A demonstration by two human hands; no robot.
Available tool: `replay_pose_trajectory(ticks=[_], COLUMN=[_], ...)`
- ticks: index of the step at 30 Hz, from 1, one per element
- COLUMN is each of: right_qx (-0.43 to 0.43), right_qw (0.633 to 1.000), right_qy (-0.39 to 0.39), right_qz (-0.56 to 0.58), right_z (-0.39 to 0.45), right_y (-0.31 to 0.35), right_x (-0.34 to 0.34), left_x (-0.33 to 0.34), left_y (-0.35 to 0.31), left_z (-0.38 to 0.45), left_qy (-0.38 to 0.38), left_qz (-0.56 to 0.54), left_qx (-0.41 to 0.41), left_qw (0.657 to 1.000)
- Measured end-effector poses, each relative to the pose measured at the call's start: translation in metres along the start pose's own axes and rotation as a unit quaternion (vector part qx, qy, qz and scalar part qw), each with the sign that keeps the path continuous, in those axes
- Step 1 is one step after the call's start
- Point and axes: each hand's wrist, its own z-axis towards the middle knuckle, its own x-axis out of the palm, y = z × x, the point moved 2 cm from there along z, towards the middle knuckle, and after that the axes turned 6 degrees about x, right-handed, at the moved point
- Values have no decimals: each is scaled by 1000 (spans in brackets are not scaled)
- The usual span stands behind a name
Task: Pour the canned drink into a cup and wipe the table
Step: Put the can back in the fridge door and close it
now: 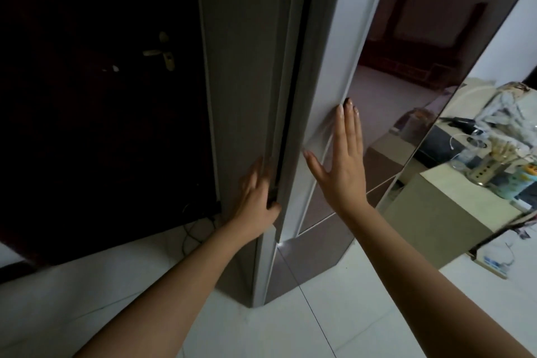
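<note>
A tall fridge stands before me, with a grey side (247,67) and a glossy, mirror-like door (328,67). My left hand (255,200) curls its fingers into the dark gap at the door's edge and grips it. A thin strip of light shows at the bottom of that gap. My right hand (343,166) lies flat on the door's front with fingers spread, holding nothing. No can, cup or cloth is in view.
A dark wooden door with a brass handle (162,52) stands to the left of the fridge. To the right, a beige counter (453,203) carries a metal utensil holder (488,166) and clutter. A power strip (494,264) and a cable (189,238) lie on the white tiled floor.
</note>
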Motion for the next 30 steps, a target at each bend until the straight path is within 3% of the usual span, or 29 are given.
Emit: replay_pose_trajectory(ticks=[8,17,30], right_qx=[-30,-68,-65], right_qw=[999,997,996], right_qy=[1,6,26], right_qz=[-10,-28,-58], right_z=[21,38,38], right_y=[0,-4,-3], right_x=[19,35,31], left_x=[-27,-33,-35], left_y=[14,16,22], left_z=[49,79,74], left_qy=[-37,-26,4], left_qz=[-80,-139,-118], left_qx=[-75,-43,-38], left_qw=[993,989,992])
